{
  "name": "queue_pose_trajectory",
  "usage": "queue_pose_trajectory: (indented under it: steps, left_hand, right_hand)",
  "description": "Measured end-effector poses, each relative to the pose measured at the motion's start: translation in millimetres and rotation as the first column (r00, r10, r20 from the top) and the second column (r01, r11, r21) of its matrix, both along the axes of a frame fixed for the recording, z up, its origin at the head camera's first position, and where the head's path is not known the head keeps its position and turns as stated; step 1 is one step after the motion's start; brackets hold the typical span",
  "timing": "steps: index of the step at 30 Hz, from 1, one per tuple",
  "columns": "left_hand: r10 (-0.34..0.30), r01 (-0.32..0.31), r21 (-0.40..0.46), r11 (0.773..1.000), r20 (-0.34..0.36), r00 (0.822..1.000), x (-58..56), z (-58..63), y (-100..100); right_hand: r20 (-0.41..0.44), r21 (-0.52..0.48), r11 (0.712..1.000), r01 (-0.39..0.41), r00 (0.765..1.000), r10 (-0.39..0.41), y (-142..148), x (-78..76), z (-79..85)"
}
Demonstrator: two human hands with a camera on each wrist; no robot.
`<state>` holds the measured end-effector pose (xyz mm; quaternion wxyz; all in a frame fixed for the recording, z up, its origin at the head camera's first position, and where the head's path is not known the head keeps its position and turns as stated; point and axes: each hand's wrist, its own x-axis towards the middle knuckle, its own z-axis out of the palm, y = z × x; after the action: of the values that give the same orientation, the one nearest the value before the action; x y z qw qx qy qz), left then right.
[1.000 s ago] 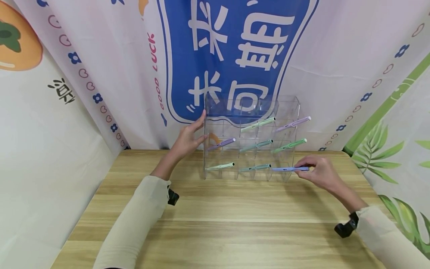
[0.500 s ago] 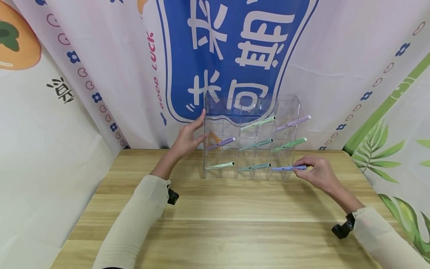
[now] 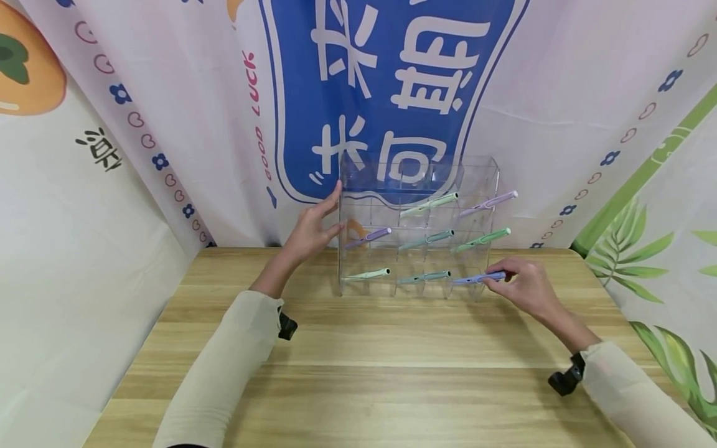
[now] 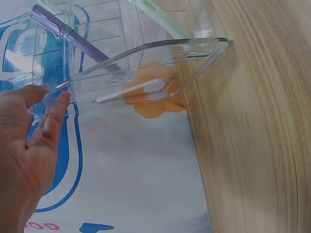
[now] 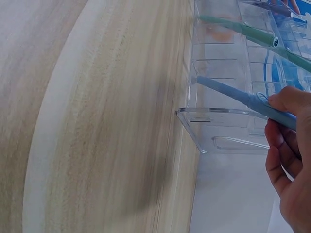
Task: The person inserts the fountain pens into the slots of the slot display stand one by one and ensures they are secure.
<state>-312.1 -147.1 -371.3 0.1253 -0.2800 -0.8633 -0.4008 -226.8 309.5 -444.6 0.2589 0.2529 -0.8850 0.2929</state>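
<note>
My left hand grips the left side of a clear acrylic display rack by its edge; in the left wrist view its fingers and thumb meet at that edge. Between thumb and fingers my right hand pinches a blue pen near its cap end. The pen's other end lies in the lowest row of the rack, at the right. Beside it in that row rest a teal pen and a pale green pen. Higher up sit a purple pen and a brighter green pen.
Another teal pen lies in the middle row; a pale green pen and a lilac pen are above. The rack stands near the back of a wooden table, before a printed curtain.
The right hand has moved slightly left with the blue pen, which now reaches less far past the rack's right side and tilts up at its cap end. The left hand keeps its place.
</note>
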Motion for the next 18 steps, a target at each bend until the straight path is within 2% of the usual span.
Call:
queue_pose_trajectory:
  steps: [18]
  left_hand:
    - [0.0, 0.0, -0.004, 1.0, -0.004, 1.0, -0.3, -0.3, -0.8]
  right_hand:
    - [0.012, -0.019, 1.0, 0.022, 1.0, -0.022, -2.3, 1.5, 0.5]
